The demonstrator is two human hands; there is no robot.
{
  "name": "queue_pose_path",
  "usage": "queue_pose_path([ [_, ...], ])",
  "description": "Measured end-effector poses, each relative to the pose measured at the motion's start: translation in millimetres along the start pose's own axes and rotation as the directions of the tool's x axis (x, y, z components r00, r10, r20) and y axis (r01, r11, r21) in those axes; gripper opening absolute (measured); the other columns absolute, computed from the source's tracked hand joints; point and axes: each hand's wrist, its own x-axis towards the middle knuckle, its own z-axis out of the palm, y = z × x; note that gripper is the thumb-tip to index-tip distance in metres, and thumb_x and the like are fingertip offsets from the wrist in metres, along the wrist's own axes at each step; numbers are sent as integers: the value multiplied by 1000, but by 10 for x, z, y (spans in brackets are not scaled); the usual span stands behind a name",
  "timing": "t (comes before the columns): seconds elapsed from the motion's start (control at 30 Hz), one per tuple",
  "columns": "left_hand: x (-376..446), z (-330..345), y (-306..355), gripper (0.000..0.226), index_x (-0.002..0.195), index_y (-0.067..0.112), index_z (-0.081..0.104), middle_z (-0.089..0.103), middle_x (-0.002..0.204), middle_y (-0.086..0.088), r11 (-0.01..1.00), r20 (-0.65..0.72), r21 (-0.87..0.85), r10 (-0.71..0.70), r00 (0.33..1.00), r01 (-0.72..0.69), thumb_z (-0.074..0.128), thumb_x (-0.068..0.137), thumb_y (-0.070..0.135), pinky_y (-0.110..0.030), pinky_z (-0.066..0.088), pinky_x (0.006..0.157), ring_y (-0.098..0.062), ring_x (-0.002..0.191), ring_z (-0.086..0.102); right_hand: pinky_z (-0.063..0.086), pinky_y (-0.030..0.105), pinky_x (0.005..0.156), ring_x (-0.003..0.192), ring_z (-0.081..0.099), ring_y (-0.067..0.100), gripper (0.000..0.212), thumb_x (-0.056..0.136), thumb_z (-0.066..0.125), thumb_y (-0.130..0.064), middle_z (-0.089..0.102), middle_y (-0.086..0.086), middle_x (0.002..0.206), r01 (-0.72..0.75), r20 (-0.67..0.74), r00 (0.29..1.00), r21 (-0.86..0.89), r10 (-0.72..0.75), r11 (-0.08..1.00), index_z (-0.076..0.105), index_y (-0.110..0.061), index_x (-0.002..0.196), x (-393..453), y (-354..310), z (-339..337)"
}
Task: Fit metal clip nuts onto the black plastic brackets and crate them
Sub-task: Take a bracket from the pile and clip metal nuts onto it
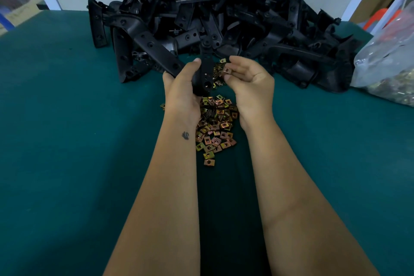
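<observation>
My left hand [182, 87] grips a black plastic bracket [205, 74], held upright above the table with its holed face toward me. My right hand [248, 78] pinches one metal clip nut [227, 71] between thumb and forefinger, just right of the bracket and close to its edge. A loose heap of brass-coloured clip nuts [215, 127] lies on the green table [67, 130] under and between my wrists. Behind the hands rises a big pile of black brackets [219, 18].
A clear plastic bag [389, 60] with more clip nuts lies at the right edge of the table. A white wall backs the pile. Cardboard boxes stand at the far left and far right. No crate is in view.
</observation>
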Motion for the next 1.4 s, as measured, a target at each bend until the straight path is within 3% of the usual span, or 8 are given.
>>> queue_pose_path([
  [0.2,-30,-4,-7,29,107,17,52,72,91,-2,1000,69,17,-16,997,15,70,88,6,-29,57,69,-14,80,73,56,26,85,93,70,17,19,89,67,0,74,7,99,-80,-28,996,98,83,992,73,-6,106,-22,-7,23],
  [0.33,-31,-5,-11,28,106,17,52,70,95,-3,998,86,58,-14,996,9,71,88,7,-30,57,69,-14,80,72,52,19,73,77,66,9,19,93,61,-1,71,5,91,-115,-1,993,186,118,976,71,-1,109,-22,-13,27],
  [0.5,-26,-3,-10,27,106,16,51,68,98,-5,998,87,59,-25,996,19,69,88,6,-27,55,63,-13,77,71,55,20,75,77,68,10,25,92,57,9,69,10,92,-178,36,984,352,177,919,65,3,115,-26,-53,19],
  [0.7,-12,-1,-17,28,106,16,52,70,97,-5,999,101,41,-28,994,24,71,88,8,-31,57,70,-17,84,72,54,22,70,77,68,14,18,92,59,4,70,9,87,-161,32,987,296,159,941,69,-9,97,-41,-83,0],
  [0.8,-1,-2,-16,33,108,17,51,71,97,-4,1000,118,27,-18,993,15,74,85,9,-31,56,72,-17,84,72,54,23,70,77,68,16,19,93,55,5,71,9,85,-163,26,986,279,162,946,70,-6,95,-40,-91,14],
  [1.03,-6,-15,-57,39,108,17,51,67,104,-7,983,154,177,23,988,-51,77,79,11,-40,58,85,-25,98,69,52,25,72,77,62,12,13,87,67,3,67,0,79,-113,-17,993,222,120,968,69,-10,89,-44,-84,28],
  [1.2,-20,-16,-52,46,110,18,51,66,106,-8,976,180,205,33,983,-70,79,73,14,-41,56,88,-27,103,68,55,26,69,70,64,11,11,88,64,2,68,4,79,-174,-2,983,272,181,947,68,-8,86,-44,-97,22],
  [1.4,-10,-21,-70,40,110,17,50,64,111,-10,971,168,228,31,985,-69,77,81,9,-44,55,91,-31,110,66,56,30,73,80,66,21,15,90,60,4,69,10,86,-212,18,975,390,223,896,66,-7,84,-41,-124,8],
])
